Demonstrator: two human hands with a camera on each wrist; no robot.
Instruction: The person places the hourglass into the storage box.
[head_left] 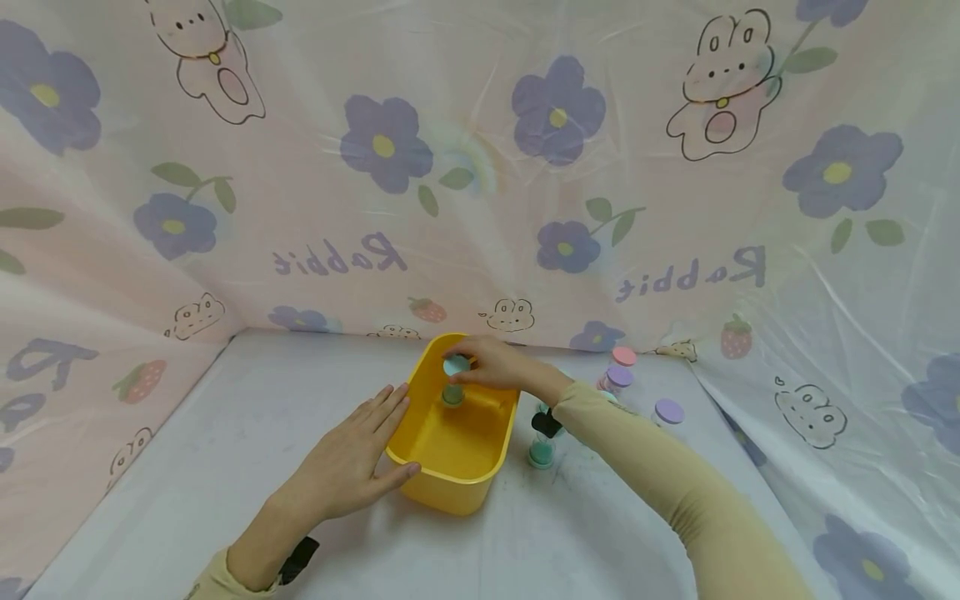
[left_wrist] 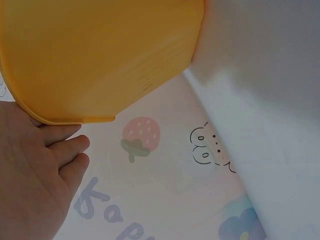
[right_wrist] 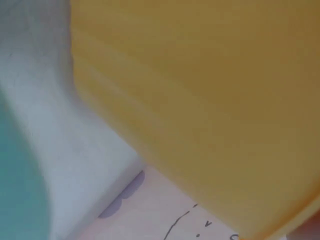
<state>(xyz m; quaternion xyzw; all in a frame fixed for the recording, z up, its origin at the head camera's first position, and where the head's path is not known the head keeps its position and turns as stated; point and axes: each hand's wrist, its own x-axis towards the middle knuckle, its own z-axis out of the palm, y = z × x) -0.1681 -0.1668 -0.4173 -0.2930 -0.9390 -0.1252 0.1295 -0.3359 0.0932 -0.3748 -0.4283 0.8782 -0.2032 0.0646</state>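
Observation:
A yellow plastic bin [head_left: 450, 492] stands on the table, its outer wall [left_wrist: 100, 60] filling the top of the left wrist view. My left hand [head_left: 341, 462] rests against its left rim, fingers extended and thumb over the near corner. Inside the bin's far end, my right hand [head_left: 491, 362] pinches a small sand timer with a light blue cap [head_left: 456, 365]; green shows at its lower end. The right wrist view holds mostly the bin's side [right_wrist: 190, 100], and the fingers are hidden there.
Right of the bin stands a sand timer with teal sand [head_left: 542, 452]. Others there have a pink cap [head_left: 623, 357] and purple caps [head_left: 668, 411], some partly behind my right sleeve [head_left: 645, 450]. A printed rabbit-and-flower sheet [head_left: 465, 292] hangs behind the white table [head_left: 300, 375].

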